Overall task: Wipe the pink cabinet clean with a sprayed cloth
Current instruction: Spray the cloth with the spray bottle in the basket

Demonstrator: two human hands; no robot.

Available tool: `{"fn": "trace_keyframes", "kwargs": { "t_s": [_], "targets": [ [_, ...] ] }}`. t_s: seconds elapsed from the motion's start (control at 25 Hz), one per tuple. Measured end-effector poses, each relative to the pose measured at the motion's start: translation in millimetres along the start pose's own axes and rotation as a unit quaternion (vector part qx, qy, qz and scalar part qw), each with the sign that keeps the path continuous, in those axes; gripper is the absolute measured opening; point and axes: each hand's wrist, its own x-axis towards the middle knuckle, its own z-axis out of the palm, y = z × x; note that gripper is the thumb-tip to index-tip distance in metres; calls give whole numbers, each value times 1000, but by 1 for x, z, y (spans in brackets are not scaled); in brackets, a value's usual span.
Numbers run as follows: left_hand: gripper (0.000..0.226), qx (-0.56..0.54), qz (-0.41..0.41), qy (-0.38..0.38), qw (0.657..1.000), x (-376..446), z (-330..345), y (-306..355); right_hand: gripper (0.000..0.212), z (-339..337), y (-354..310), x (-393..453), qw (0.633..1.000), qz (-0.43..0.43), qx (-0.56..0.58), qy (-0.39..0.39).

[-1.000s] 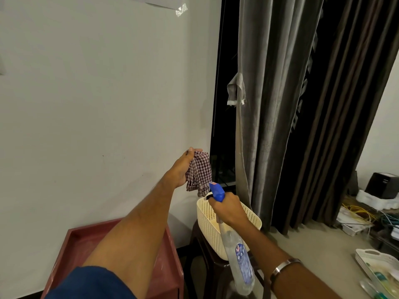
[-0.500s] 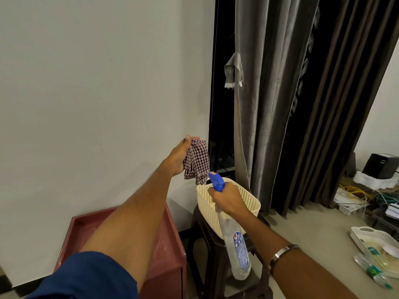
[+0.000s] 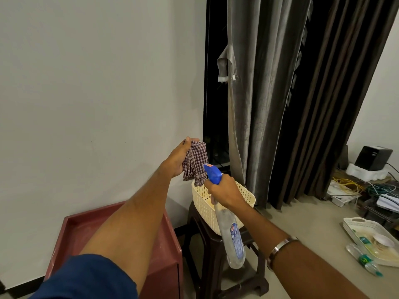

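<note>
Cloth: checked cloth [image 3: 195,162] hangs bunched from the left hand [image 3: 178,159], raised in front of the white wall [image 3: 97,93], above the near rim of the basket.
Left hand: thumb and fingers clamp the top of the cloth; the rest of it droops free below the palm.
Right hand: right hand [image 3: 224,190] is wrapped round the neck of the spray bottle [image 3: 232,236], just under its blue head [image 3: 212,173].
Bottle: clear body slants down and toward the camera; the blue nozzle points up-left at the cloth, just beside its lower folds. Whether the trigger is squeezed, I cannot tell.
Cabinet: pink cabinet [image 3: 164,251] stands against the wall at lower left, its raised-edge top partly hidden by the left forearm.
Basket: cream perforated basket [image 3: 203,203] sits on a dark stool [image 3: 218,266], just beside the cabinet's right edge.
Wrist: a metal bangle [image 3: 280,248] circles the right wrist.
Background: grey curtain [image 3: 259,93] hangs behind the basket; a white tray [image 3: 358,223] with small items lies on the floor at right.
</note>
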Motion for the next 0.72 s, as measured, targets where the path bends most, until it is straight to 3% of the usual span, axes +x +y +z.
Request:
{"fn": "trace_keyframes", "kwargs": {
  "t_s": [0.36, 0.72],
  "targets": [
    [48, 21, -5, -12, 1000, 14, 17, -18, 26, -4, 2, 12, 1000, -8, 1, 2],
    [47, 40, 10, -26, 999, 46, 54, -24, 25, -31, -5, 69, 993, -52, 68, 84]
  ]
}}
